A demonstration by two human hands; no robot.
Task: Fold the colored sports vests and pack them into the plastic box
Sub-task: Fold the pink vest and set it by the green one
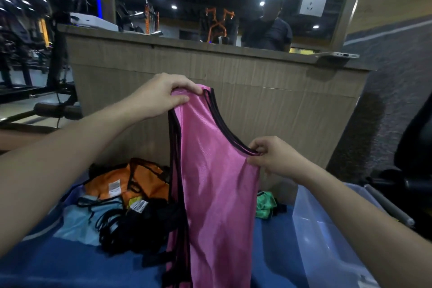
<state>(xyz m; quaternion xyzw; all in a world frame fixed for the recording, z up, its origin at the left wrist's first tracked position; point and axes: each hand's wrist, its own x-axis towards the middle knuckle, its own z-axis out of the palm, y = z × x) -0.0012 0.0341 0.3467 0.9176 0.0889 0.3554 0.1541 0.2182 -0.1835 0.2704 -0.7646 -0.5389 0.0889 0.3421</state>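
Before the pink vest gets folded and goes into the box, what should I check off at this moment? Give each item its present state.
1. Left hand grips the top of the pink vest: ok.
2. Right hand pinches the vest's black-trimmed edge: ok.
3. Vest hangs flat, without twists: cannot tell; black trim bunches along its left side.
4. Vest folded: not ok, it hangs at full length.
5. Plastic box open and within reach at the right: ok; its inside is mostly out of view.
6. Blue surface free for folding: not ok at the back, where the orange vest, light blue vest and green vest lie.
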